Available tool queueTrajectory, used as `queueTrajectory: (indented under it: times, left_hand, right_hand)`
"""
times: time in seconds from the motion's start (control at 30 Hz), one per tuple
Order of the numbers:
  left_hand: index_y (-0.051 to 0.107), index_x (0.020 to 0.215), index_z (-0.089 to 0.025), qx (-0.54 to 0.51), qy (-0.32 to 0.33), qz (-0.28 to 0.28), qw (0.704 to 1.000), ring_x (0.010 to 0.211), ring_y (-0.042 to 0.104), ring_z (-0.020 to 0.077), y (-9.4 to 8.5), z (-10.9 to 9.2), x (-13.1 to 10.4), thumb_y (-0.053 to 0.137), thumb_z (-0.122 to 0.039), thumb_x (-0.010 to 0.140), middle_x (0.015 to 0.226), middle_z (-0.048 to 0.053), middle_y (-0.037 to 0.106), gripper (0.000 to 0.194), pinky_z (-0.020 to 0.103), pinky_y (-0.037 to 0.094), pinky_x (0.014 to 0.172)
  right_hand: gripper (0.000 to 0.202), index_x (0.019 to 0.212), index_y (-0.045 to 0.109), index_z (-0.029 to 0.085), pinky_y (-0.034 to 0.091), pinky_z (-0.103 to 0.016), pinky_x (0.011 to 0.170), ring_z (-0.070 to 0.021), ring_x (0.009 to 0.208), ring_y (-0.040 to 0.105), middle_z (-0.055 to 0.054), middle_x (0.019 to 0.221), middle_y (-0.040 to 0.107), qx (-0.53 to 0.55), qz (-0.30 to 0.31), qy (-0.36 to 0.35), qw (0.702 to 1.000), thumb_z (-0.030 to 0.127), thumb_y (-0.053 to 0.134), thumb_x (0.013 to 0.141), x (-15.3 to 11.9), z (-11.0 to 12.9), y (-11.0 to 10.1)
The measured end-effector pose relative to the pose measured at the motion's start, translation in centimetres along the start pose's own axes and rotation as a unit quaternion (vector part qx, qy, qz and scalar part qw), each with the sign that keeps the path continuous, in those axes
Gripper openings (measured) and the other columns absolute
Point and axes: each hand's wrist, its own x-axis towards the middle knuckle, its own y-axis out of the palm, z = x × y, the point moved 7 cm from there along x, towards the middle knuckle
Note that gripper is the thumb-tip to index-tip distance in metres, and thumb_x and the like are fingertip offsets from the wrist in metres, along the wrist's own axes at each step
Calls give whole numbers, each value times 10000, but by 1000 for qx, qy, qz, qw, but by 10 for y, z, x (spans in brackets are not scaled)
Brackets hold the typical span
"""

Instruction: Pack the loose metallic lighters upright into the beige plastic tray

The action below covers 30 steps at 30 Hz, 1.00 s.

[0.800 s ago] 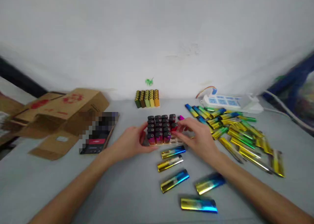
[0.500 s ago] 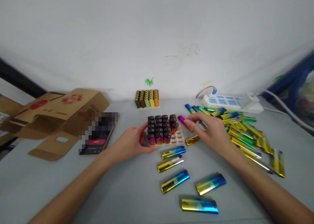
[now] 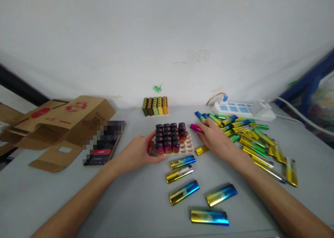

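Note:
My right hand (image 3: 212, 135) pinches a magenta lighter (image 3: 195, 127) between thumb and fingers, just right of a pale tray (image 3: 189, 148) with holes. Upright black-topped, red-purple lighters (image 3: 167, 140) fill the tray's left and middle columns. Bare holes show along the right side and near right corner. Closed about the tray's left edge is my left hand (image 3: 139, 149), its thumb at the near corner and its fingertips partly hidden behind the lighters. A gold lighter (image 3: 201, 150) lies below my right hand, partly covered by it.
Several blue-and-gold lighters (image 3: 184, 192) lie loose in front. A pile of gold, green and blue lighters (image 3: 254, 140) spreads at right, near a white power strip (image 3: 232, 108). Behind stands another filled tray of lighters (image 3: 156, 106). At left are a phone (image 3: 104, 147) and an opened cardboard box (image 3: 86, 109).
My right hand has closed on the magenta lighter and turned it; the lighter now lies flatter, pointing left. My left hand stays at the tray. The view has shifted slightly.

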Motion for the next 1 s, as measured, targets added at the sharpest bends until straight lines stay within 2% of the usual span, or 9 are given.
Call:
queueTrajectory:
  times: [0.1, 0.2, 0.33, 0.47, 0.57, 0.63, 0.73, 0.87, 1.0]
  left_hand:
    - [580, 998, -233, 3, 1, -1, 1000, 544, 556, 167, 0, -1, 0, 763, -681, 798, 620, -67, 612, 524, 279, 322, 552]
    - [595, 1041, -233, -6, 0, 6, 1000, 538, 560, 171, 0, -1, 0, 761, -668, 802, 620, -68, 618, 524, 278, 324, 540]
    - [604, 1070, -229, -13, -2, 8, 1000, 537, 571, 177, 0, -1, -1, 768, -681, 801, 620, -64, 628, 551, 279, 331, 528]
    - [610, 1066, -231, -12, 0, 5, 1000, 527, 565, 177, -1, -2, 0, 764, -679, 797, 604, -69, 614, 545, 280, 321, 532]
    - [611, 1070, -231, -13, 1, 3, 1000, 528, 562, 177, -1, -3, 0, 762, -676, 790, 603, -71, 608, 548, 280, 322, 538]
    - [608, 1066, -231, -13, 0, 3, 1000, 526, 558, 176, -1, -3, 0, 760, -675, 791, 599, -73, 602, 544, 281, 322, 539]
    - [605, 1054, -232, -14, -3, 7, 1000, 529, 562, 179, -1, -3, -1, 754, -675, 795, 602, -68, 610, 534, 283, 327, 539]
    - [607, 1075, -229, -16, -12, 13, 1000, 548, 585, 189, -1, -3, -1, 755, -671, 792, 637, -47, 657, 546, 287, 347, 545]
    - [607, 1081, -227, -14, -15, 15, 1000, 558, 597, 195, -1, -3, -1, 763, -679, 784, 645, -42, 670, 564, 291, 355, 546]
  right_hand:
    - [214, 1082, 706, 184, 601, -459, 868, -296, 925, 724, -178, 1071, 750, 62, -10, 11, 998, 238, 500, 1069, -1, -11, -12]
    - [116, 1086, 604, 231, 574, -399, 720, -271, 805, 737, -104, 917, 792, 211, -6, 84, 974, 331, 556, 1053, -4, -19, -20]
    - [273, 1019, 512, 263, 480, -287, 569, -182, 674, 662, -36, 914, 780, 469, 3, 181, 864, 457, 693, 955, -7, -7, -12]
    - [392, 912, 510, 257, 258, -212, 489, -82, 508, 354, 104, 649, 477, 627, -3, 230, 745, 509, 799, 834, -7, 14, -5]
    - [532, 831, 546, 235, 184, -229, 480, -82, 502, 245, 108, 603, 332, 676, 47, 248, 693, 741, 711, 836, -7, 24, -1]
    - [603, 716, 498, 235, 178, -242, 475, -85, 504, 201, 101, 588, 284, 687, 58, 252, 679, 810, 636, 836, -7, 24, -2]
    - [545, 639, 424, 248, 147, -252, 460, -93, 506, 132, 99, 577, 231, 688, 32, 266, 675, 706, 624, 856, -9, 15, -3]
    - [482, 614, 390, 260, 144, -258, 451, -106, 509, 94, 95, 571, 204, 679, 6, 290, 674, 619, 577, 875, -11, 7, 0]
    - [528, 651, 440, 255, 145, -249, 458, -102, 507, 115, 100, 580, 221, 676, 10, 284, 680, 708, 605, 866, -10, 10, -1]
